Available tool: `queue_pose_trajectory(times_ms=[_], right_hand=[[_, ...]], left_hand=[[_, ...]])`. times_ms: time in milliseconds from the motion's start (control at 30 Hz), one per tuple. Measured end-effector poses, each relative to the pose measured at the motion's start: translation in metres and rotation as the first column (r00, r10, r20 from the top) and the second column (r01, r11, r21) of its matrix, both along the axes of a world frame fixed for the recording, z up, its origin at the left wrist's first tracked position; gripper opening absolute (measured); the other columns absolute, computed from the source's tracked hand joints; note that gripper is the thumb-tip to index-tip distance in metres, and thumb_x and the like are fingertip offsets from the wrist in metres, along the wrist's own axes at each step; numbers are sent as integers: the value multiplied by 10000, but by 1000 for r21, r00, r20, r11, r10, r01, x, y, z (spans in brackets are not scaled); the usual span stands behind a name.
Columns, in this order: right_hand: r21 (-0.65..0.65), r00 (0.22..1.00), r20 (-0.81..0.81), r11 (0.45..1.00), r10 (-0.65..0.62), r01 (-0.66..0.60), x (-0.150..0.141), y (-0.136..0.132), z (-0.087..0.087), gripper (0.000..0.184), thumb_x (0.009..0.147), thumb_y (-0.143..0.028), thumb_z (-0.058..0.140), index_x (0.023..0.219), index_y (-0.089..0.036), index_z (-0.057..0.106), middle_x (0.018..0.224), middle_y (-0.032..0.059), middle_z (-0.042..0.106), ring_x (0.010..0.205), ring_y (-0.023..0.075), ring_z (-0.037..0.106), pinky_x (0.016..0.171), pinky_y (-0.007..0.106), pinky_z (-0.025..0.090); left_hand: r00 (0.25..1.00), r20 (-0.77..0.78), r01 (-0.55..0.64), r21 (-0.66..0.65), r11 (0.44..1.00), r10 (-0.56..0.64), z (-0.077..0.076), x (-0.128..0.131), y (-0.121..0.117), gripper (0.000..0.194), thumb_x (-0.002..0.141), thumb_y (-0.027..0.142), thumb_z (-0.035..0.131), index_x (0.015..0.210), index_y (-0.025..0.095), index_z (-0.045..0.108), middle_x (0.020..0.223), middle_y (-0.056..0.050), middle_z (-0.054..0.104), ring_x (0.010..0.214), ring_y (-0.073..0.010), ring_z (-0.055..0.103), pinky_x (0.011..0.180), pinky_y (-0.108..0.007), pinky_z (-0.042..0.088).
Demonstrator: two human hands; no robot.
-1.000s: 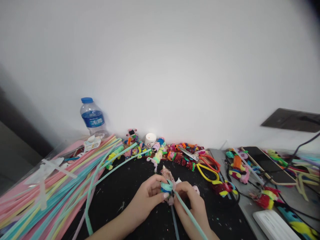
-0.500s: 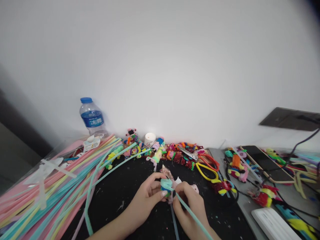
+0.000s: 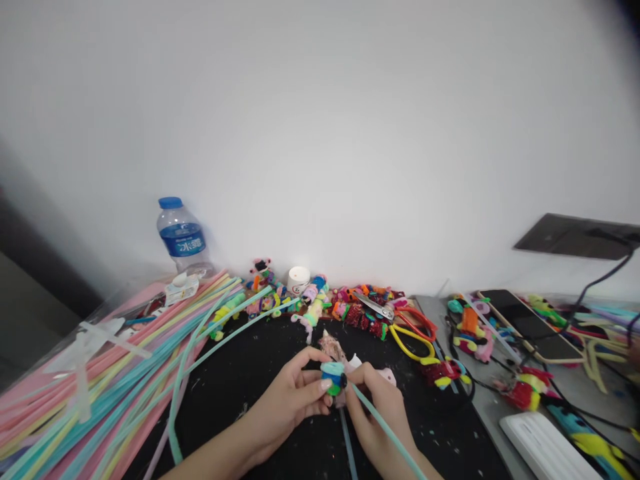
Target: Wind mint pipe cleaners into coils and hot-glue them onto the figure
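Note:
Between the fingertips of my left hand sits a small pipe-cleaner figure, with mint on top, blue in the middle and green below. My right hand pinches a mint pipe cleaner close beside the figure; its long end trails down toward the bottom edge. The mint piece appears to join the coil on the figure's top, though the fingers partly hide this. Just behind the hands lies a pinkish, pointed bundle, half covered. A pale blue-grey strip runs down the black mat below the hands.
Loose pastel pipe cleaners spread over the left side. Several small figures line the wall, near a white cup and scissors. A bottle stands back left. On the right are a phone and a white block.
The figure has turned slightly in my left fingers, showing more of its blue and green parts. My right hand stays close beside it, still pinching the mint pipe cleaner.

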State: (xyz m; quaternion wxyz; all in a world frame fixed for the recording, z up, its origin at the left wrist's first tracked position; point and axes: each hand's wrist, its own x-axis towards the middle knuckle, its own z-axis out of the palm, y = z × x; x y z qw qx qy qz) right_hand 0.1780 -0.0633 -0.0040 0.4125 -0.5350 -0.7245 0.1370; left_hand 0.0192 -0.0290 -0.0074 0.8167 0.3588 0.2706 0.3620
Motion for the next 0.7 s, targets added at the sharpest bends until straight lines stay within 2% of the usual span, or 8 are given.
queue_pose_trajectory(times_ms=[133,300,500,700], right_hand=[[2,999,35,1000,-5,5,1,0,-1,189,830,-158,449,647,-205,463,570,-18,555,504,128,515,515,219,388],[29,999,41,1000,-12,11,2,-1,1,174,825,-151,447,662,-205,473,567,-21,549,501,126,514,509,218,389],[51,1000,7,999,20,-20,2,-1,3,168,819,-144,453,666,-205,485,590,-11,566,507,122,522,508,214,410],[89,998,24,994,55,-57,2,-3,3,155,811,-136,453,690,-196,527,596,2,575,513,126,551,501,212,438]], left_hand=[[998,54,19,-24,1000,-18,3,-2,0,227,759,159,640,948,174,516,825,-23,606,716,-93,563,697,-238,421],[999,31,35,-35,999,-34,7,-3,-2,224,759,193,647,948,201,527,901,-22,597,787,-118,594,732,-256,442],[999,-43,8,39,999,-7,8,-2,0,191,767,270,633,922,191,552,813,-7,589,702,-110,580,678,-257,475],[986,-143,-67,118,991,83,6,-1,3,181,745,284,644,867,177,563,811,-16,618,710,-138,598,668,-275,494]])
